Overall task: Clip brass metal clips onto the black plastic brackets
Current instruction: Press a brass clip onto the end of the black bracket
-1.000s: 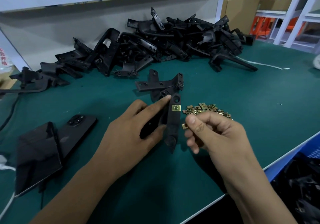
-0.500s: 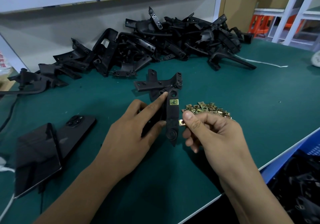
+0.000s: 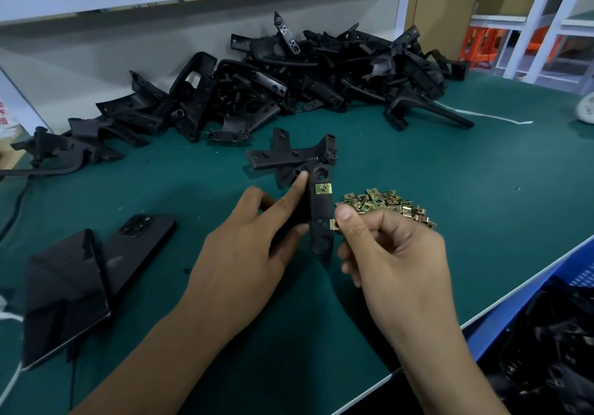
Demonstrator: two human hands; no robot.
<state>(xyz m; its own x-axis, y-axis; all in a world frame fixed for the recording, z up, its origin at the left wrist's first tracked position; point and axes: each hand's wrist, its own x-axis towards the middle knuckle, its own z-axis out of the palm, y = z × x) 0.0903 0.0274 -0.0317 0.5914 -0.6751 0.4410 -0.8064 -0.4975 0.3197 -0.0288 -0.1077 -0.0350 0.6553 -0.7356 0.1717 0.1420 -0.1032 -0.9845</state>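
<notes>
My left hand (image 3: 254,238) grips a black plastic bracket (image 3: 321,209) over the green table, index finger stretched along its left edge. One brass clip (image 3: 323,188) sits fastened near the bracket's upper end. My right hand (image 3: 389,254) pinches a second brass clip (image 3: 333,224) between thumb and fingers, touching the bracket's right edge lower down. A heap of loose brass clips (image 3: 385,204) lies just right of the bracket. Another black bracket (image 3: 283,157) lies flat behind the held one.
A big pile of black brackets (image 3: 289,83) runs along the back of the green table (image 3: 466,196). Two dark phones (image 3: 80,273) lie at the left. A blue crate (image 3: 546,334) holding black parts stands below the table's right edge. A white strip (image 3: 488,115) lies far right.
My right hand has brought its clip leftward from near the clip heap up against the bracket's right edge. My left hand raised the bracket slightly away from me.
</notes>
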